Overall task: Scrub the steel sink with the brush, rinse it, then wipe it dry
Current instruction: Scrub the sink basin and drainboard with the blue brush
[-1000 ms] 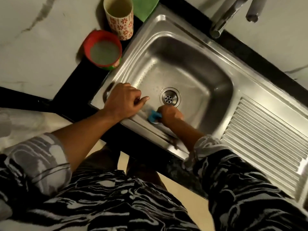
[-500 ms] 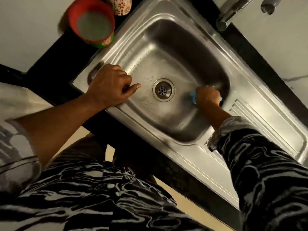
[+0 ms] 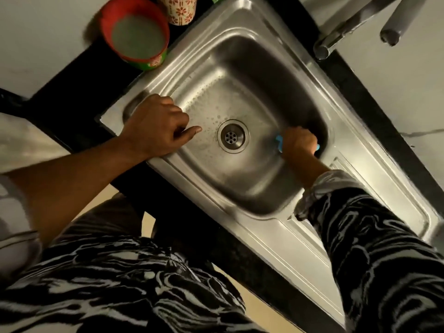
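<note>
Steel sink (image 3: 252, 186) sits in the dark bench (image 3: 72, 75), with droplets across the basin left of the drain (image 3: 232, 136). My right hand (image 3: 299, 143) is down by the basin's right wall, fingers wrapped round the blue brush (image 3: 278, 141). My left hand (image 3: 156, 126) rests on the sink's left rim, fingers curled, holding nothing. A red tub (image 3: 134, 32) and a patterned cup (image 3: 179, 9) stand on the bench beside the sink.

Right hand (image 3: 299, 143) with brush (image 3: 278, 141) now right of drain (image 3: 233, 136).
</note>
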